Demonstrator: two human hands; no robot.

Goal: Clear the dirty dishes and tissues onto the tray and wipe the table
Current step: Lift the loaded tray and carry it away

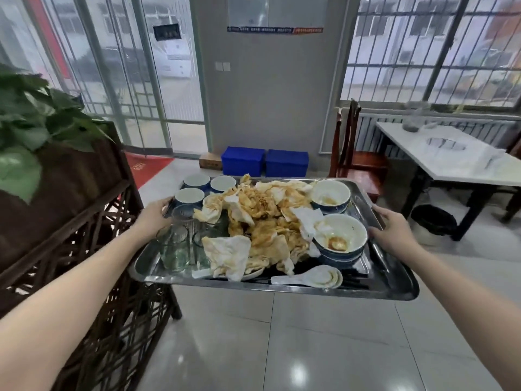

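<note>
Your left grip [153, 215], right grip [393, 227] each clasp steel tray [400, 289] rims. Aboard: stained tissues [262, 221], bowls [346, 230], glasses [173, 246]; clearing looks done. Desk [465, 167] at 2 o'clock: wiping state unclear.

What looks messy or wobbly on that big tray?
The heap of orange-stained crumpled tissues smothers the middle of the shiny metal tray, one drooping into a blue-and-white bowl. White ceramic spoons lie loose by the near rim. The left hand and right hand grip its sides.
</note>
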